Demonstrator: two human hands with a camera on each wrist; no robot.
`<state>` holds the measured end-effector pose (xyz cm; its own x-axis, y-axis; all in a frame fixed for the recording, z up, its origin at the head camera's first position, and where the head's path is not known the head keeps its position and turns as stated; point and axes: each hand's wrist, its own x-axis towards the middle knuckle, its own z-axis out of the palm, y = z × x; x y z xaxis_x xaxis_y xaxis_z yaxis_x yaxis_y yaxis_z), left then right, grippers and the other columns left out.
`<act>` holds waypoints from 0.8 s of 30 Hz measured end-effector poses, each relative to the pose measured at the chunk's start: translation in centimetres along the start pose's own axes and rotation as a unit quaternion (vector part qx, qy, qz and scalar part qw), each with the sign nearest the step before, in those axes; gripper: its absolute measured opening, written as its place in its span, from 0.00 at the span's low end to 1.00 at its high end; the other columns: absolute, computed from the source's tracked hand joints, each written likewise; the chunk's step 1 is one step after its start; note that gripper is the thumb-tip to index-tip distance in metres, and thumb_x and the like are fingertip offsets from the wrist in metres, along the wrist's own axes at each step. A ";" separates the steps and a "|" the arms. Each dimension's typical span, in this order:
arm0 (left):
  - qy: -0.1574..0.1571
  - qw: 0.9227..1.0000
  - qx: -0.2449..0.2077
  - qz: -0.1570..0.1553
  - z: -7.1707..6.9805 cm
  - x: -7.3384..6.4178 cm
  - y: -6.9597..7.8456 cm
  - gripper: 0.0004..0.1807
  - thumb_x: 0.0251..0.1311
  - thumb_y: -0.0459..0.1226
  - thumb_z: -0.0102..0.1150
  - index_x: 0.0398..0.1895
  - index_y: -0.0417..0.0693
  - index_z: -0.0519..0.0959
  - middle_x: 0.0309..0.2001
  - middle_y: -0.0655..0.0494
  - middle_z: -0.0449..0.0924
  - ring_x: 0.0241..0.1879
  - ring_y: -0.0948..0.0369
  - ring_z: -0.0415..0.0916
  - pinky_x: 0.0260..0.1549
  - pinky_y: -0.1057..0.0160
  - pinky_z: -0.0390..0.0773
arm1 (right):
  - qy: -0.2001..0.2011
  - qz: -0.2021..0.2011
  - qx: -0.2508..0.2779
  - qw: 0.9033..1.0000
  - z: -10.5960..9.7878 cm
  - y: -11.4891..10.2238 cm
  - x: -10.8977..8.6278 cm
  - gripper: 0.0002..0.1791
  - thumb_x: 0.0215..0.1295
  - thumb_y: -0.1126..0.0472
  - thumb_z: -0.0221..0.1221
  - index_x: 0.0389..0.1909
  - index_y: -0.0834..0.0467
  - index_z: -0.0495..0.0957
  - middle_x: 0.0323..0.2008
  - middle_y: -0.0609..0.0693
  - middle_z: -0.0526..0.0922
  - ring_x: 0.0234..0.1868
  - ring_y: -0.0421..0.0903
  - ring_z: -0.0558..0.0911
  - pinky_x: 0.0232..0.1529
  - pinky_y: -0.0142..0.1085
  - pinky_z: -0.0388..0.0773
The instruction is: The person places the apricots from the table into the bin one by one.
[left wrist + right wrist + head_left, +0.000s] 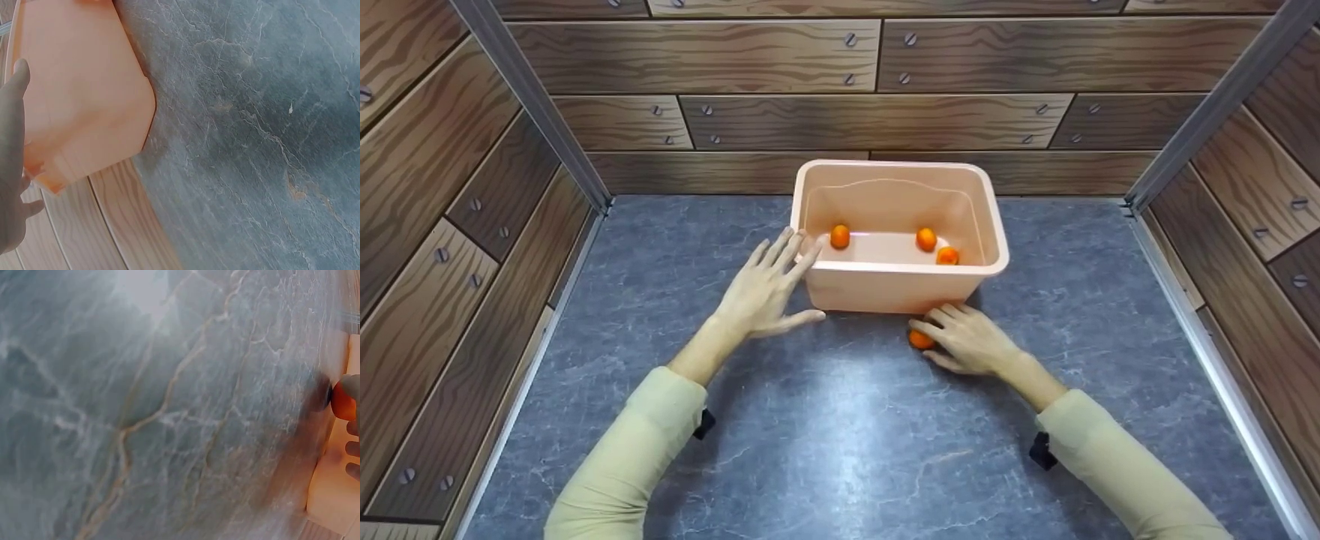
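A peach-coloured plastic box (896, 289) stands toward the back, with three small orange fruits inside: one fruit (840, 237) on the left and two on the right, a fruit (926, 239) and another fruit (947, 256) nearer the front. My left hand (765, 289) has its fingers spread over the box's front left corner, the thumb out to the side. In front of the box my right hand (971, 341) grips another small orange fruit (921, 339) between thumb and fingers. The right wrist view shows this fruit (342, 402) close to the box wall, partly covered by the hand.
The grey marbled surface (840, 450) spreads around the box and under both arms. Wood-patterned panels (780, 56) rise behind it and on both sides, with metal posts in the corners. A metal strip (1222, 375) edges the surface on the right.
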<state>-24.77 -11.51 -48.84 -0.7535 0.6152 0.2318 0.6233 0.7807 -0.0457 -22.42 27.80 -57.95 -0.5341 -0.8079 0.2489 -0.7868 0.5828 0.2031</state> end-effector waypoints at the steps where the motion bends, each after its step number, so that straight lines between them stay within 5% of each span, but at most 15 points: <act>1: 0.001 1.000 -0.001 0.000 0.0 0.0 0.0 0.61 0.61 0.78 0.48 0.88 0.60 0.40 0.84 0.41 0.54 0.86 0.44 0.49 0.78 0.36 0.63 | 0.001 -0.001 0.000 1.000 0.1 0.0 0.0 0.29 0.65 0.44 0.69 0.64 0.51 0.80 0.49 0.52 0.85 0.49 0.53 0.83 0.51 0.47 0.83; 24: -0.008 1.000 -0.003 -0.004 0.0 0.1 0.1 0.61 0.62 0.78 0.47 0.88 0.60 0.39 0.85 0.41 0.52 0.86 0.45 0.48 0.80 0.37 0.61 | 0.013 -0.023 -0.019 0.999 -1.0 -1.2 0.9 0.26 0.65 0.47 0.70 0.62 0.49 0.81 0.46 0.50 0.86 0.46 0.51 0.83 0.48 0.44 0.82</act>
<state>-24.79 -11.41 -48.80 -0.7622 0.6100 0.2166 0.6177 0.7855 -0.0388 -21.66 26.41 -57.03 -0.4888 -0.8318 0.2629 -0.7977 0.5482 0.2515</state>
